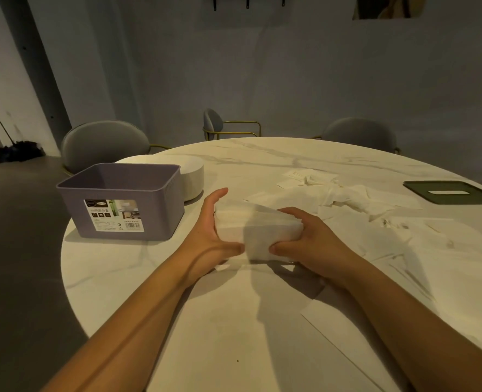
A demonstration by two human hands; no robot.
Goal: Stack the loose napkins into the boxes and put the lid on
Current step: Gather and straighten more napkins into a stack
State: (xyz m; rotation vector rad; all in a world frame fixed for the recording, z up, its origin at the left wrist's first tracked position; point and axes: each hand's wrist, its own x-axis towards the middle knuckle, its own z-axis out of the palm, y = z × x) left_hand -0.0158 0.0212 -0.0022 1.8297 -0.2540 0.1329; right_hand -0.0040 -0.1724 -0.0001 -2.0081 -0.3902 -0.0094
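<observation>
At the round white table [177,321], a napkin stack [258,230] is held between both hands, right of the purple box [121,205]. The left hand [208,230] presses one end with straight fingers. The right hand [307,239] grips the other end with curled fingers. Loose napkins [347,199] lie farther right of the box, and the green lid [451,192] farthest.

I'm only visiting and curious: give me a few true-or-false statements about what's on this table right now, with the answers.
1. The left hand and the right hand hold the napkin stack between them. True.
2. The purple box has its lid on. False: it is open, and the dark green lid lies flat on the table at the far right.
3. Loose napkins lie on the table. True.
4. The napkin stack sits inside the purple box. False: it is outside the box, to its right.
</observation>
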